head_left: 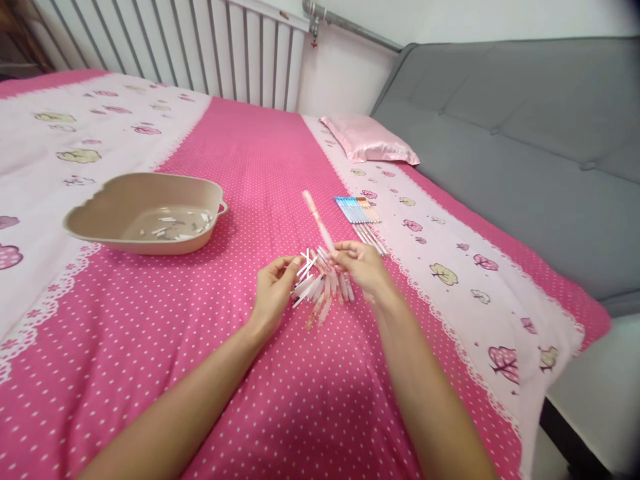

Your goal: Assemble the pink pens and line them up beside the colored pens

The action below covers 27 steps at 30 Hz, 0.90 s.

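My right hand [363, 267] is closed on a slim pink-and-clear pen [319, 220], which points up and away to the left and is blurred along its length. Thumb and fingers together, my left hand [276, 287] is at the left edge of a loose pile of pinkish pens [327, 287]. Short white strips [306, 265] lie by its fingertips; whether it grips one is hard to see. Beyond my right hand, a neat row of pens with blue and brown ends [357, 210] lies on the bedspread, with several pinkish pens [370, 238] lined up below it.
A beige plastic basin [145, 247] with small white and grey pieces inside stands to the left on the pink dotted bedspread [250, 167]. A pink pillow [367, 139] lies against the grey headboard [500, 120]. At the back is a white radiator [220, 47].
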{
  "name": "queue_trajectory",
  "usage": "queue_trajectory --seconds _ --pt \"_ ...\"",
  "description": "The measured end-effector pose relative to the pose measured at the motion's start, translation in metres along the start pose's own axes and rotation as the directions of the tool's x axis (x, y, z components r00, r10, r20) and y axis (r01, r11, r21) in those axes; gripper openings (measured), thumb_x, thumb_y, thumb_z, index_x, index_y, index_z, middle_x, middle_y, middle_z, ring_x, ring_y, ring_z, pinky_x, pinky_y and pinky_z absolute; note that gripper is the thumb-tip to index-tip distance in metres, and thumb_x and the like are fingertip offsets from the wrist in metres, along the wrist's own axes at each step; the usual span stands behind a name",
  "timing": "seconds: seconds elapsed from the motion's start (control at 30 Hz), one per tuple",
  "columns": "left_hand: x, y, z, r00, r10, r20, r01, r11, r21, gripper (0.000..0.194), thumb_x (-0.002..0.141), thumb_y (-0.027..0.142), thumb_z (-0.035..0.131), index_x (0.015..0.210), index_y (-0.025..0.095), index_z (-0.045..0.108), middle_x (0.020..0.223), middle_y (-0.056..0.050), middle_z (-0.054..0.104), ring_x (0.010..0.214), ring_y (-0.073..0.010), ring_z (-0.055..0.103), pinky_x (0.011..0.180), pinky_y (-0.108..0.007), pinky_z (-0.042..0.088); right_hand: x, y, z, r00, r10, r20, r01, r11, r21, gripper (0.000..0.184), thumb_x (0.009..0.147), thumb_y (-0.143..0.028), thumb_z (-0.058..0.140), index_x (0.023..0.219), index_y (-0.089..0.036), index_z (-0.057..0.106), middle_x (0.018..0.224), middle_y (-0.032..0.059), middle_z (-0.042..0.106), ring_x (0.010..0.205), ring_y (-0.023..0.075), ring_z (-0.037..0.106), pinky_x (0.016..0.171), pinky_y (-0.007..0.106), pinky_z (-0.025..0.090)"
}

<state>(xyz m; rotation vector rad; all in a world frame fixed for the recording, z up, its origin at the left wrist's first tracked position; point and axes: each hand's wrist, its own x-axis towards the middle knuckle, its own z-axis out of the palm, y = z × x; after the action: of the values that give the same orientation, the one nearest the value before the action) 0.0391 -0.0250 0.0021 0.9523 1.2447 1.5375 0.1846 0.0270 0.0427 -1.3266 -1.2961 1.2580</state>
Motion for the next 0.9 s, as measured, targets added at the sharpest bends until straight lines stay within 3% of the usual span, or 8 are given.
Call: queue_trajectory --seconds 0.17,0.4,0.7,0.9 --pt "0.000 0.000 -0.001 1.000 0.016 0.014 -0.016 1.000 0.024 0.032 0.074 0.043 0.064 0.082 0.013 0.067 0.063 0.000 0.058 0.051 -0.0085 0.045 0.050 -0.020 0.036 0.016 0.006 -0.028 0.972 -0.025 -0.233 0.027 1.000 0.007 0.016 0.064 -0.015 0.067 0.078 -0.013 0.063 0.063 0.0000 0.065 0.059 0.0105 0.061 0.059 0.022 0.048" --pt "0.000 0.000 0.000 1.000 0.007 -0.005 -0.007 0.999 0.034 0.028 0.073 0.042 0.065 0.076 0.014 0.066 0.057 0.002 0.055 0.050 -0.0086 0.044 0.048 -0.020 0.036 0.042 0.037 -0.070 0.866 -0.046 -0.498 0.063 0.998 0.019 0.020 0.060 -0.020 0.065 0.078 -0.014 0.061 0.060 -0.0032 0.059 0.057 0.0109 0.059 0.055 0.022 0.046" --pt "0.004 -0.002 -0.002 1.000 -0.009 -0.009 0.010 0.999 0.048 0.027 0.075 0.041 0.063 0.077 0.014 0.065 0.055 0.002 0.053 0.048 -0.0077 0.043 0.046 -0.018 0.035 0.064 0.080 -0.105 0.722 -0.015 -0.692 -0.008 0.999 -0.031 0.022 0.058 -0.020 0.064 0.079 -0.013 0.067 0.061 0.0003 0.064 0.060 0.0145 0.062 0.059 0.024 0.050" --pt "0.006 -0.003 -0.004 1.000 -0.029 -0.006 0.029 0.995 0.094 0.027 0.077 0.040 0.061 0.078 0.013 0.065 0.055 0.002 0.052 0.048 -0.0071 0.042 0.046 -0.017 0.033 0.081 0.105 -0.127 0.670 -0.063 -0.739 -0.107 0.978 -0.181 0.027 0.060 -0.022 0.064 0.085 -0.012 0.070 0.073 0.0056 0.070 0.069 0.0183 0.065 0.070 0.028 0.051"
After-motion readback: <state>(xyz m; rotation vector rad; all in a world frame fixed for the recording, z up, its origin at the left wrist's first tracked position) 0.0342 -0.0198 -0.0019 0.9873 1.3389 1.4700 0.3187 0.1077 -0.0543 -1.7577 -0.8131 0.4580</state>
